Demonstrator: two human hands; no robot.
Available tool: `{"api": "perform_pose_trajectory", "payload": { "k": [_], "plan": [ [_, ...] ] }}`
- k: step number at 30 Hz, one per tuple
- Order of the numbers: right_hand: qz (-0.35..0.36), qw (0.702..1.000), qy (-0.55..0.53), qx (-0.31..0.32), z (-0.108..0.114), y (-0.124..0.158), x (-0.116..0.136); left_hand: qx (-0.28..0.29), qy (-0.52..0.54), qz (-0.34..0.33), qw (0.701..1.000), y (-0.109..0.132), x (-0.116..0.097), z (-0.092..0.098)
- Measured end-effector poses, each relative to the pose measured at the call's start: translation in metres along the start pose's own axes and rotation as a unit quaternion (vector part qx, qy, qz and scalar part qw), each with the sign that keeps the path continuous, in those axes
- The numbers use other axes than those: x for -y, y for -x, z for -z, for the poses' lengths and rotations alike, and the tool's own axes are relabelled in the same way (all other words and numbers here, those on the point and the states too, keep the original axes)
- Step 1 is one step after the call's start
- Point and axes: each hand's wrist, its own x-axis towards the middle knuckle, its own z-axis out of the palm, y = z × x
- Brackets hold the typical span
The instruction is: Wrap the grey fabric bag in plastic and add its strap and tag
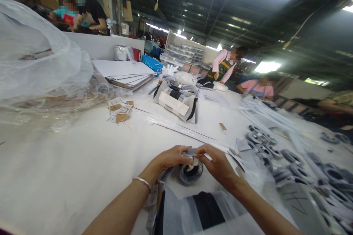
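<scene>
Above the white table [82, 161], my left hand [174, 156] pinches a small pale, tag-like piece [191, 152] between thumb and fingers. From the other side my right hand [216, 159] has its fingertips closed on the same piece; its exact kind is blurred. Just below both hands sits a dark coiled strap [191, 176], wrapped in clear plastic. Nearest to me lies a clear-wrapped pack [206, 211] with a wide black band, partly covered by my right forearm.
Brown and white tags [120, 110] lie at left, near a large plastic sheet [41, 55]. Another wrapped pack [176, 99] stands ahead. Many wrapped coils [292, 158] spread along the right, by a box marked 4 [299, 205]. Co-workers [224, 66] work farther off.
</scene>
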Motion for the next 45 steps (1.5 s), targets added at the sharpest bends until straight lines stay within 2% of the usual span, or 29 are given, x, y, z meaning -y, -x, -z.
{"api": "perform_pose_trajectory", "payload": {
  "k": [2, 6, 9, 14, 17, 20, 22, 25, 29, 32, 34, 38, 40, 42, 45],
  "plan": [
    [-0.045, 0.998, -0.033, -0.008, -0.001, -0.006, 0.001, 0.002, -0.025, -0.008, 1.000, -0.001, 0.002, 0.000],
    [-0.186, 0.979, -0.070, 0.043, -0.003, -0.019, 0.003, -0.004, -0.117, -0.035, 0.993, -0.003, 0.003, 0.001],
    [-0.240, 0.962, -0.105, 0.076, -0.005, -0.024, 0.001, -0.021, -0.181, -0.048, 0.982, -0.002, 0.000, 0.000],
    [-0.293, 0.934, -0.178, 0.099, -0.006, -0.027, -0.011, -0.042, -0.206, -0.073, 0.975, 0.003, -0.007, -0.009],
    [-0.325, 0.906, -0.246, 0.109, -0.004, -0.027, -0.018, -0.052, -0.242, -0.068, 0.966, 0.006, -0.009, -0.016],
    [-0.354, 0.866, -0.311, 0.167, 0.001, -0.025, -0.021, -0.048, -0.293, -0.043, 0.954, 0.008, -0.011, -0.022],
    [-0.357, 0.851, -0.329, 0.200, 0.005, -0.023, -0.019, -0.034, -0.313, -0.030, 0.949, 0.009, -0.013, -0.023],
    [-0.353, 0.857, -0.319, 0.199, 0.010, -0.020, -0.011, -0.012, -0.301, -0.011, 0.953, 0.011, -0.017, -0.020],
    [-0.353, 0.870, -0.301, 0.166, 0.012, -0.014, -0.001, 0.031, -0.254, 0.020, 0.966, 0.013, -0.022, -0.013],
    [-0.363, 0.867, -0.305, 0.152, 0.011, -0.007, 0.001, 0.046, -0.228, 0.023, 0.972, 0.012, -0.021, -0.013],
    [-0.390, 0.849, -0.319, 0.160, 0.011, -0.003, -0.001, 0.051, -0.204, 0.023, 0.977, 0.012, -0.019, -0.017],
    [-0.463, 0.763, -0.380, 0.241, 0.012, 0.004, -0.010, 0.045, -0.229, 0.010, 0.972, 0.013, -0.016, -0.027],
    [-0.478, 0.739, -0.388, 0.276, 0.013, 0.005, -0.012, 0.042, -0.260, 0.002, 0.965, 0.013, -0.015, -0.030],
    [-0.482, 0.745, -0.367, 0.279, 0.014, 0.005, -0.013, 0.043, -0.276, 0.001, 0.960, 0.013, -0.015, -0.032],
    [-0.466, 0.782, -0.313, 0.271, 0.015, 0.001, -0.009, 0.045, -0.293, 0.006, 0.955, 0.014, -0.017, -0.031]
  ]
}}
